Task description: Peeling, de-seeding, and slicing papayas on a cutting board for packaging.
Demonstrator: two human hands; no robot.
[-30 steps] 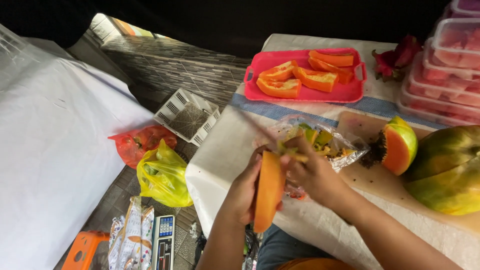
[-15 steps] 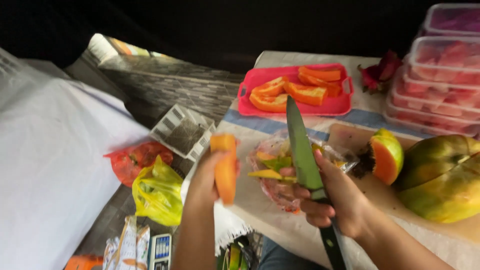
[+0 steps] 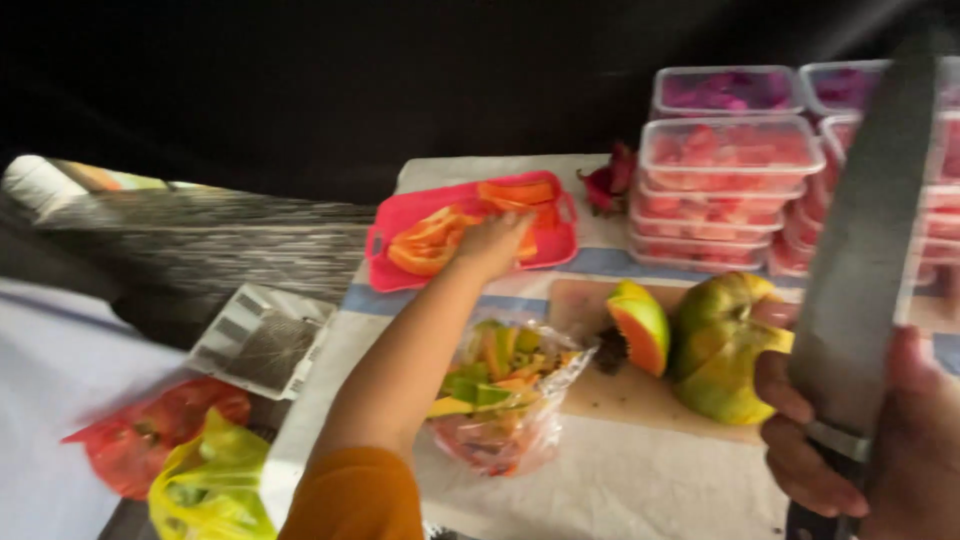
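My left hand [image 3: 492, 242] reaches out over the pink tray [image 3: 388, 272] and rests on the peeled orange papaya pieces [image 3: 428, 247] lying there; whether it still grips one is hidden. My right hand [image 3: 878, 440] is close to the camera at the right, closed around the handle of a large knife [image 3: 862, 248] whose blade points up. A cut papaya wedge [image 3: 640, 326] and a large green-yellow papaya [image 3: 722, 345] lie on the wooden cutting board [image 3: 640, 395]. A clear plastic bag of peelings [image 3: 500, 395] sits in front of the board.
Stacked clear lidded containers of cut pink and purple fruit [image 3: 728, 190] fill the back right. A dragon fruit piece [image 3: 608, 186] lies beside them. Left of the table are a white basket [image 3: 262, 340], a red bag [image 3: 150, 430] and a yellow bag [image 3: 210, 485].
My left hand carried the peeled papaya piece from in front of me out to the pink tray. My right hand lifted the knife up and to the right, closer to the camera.
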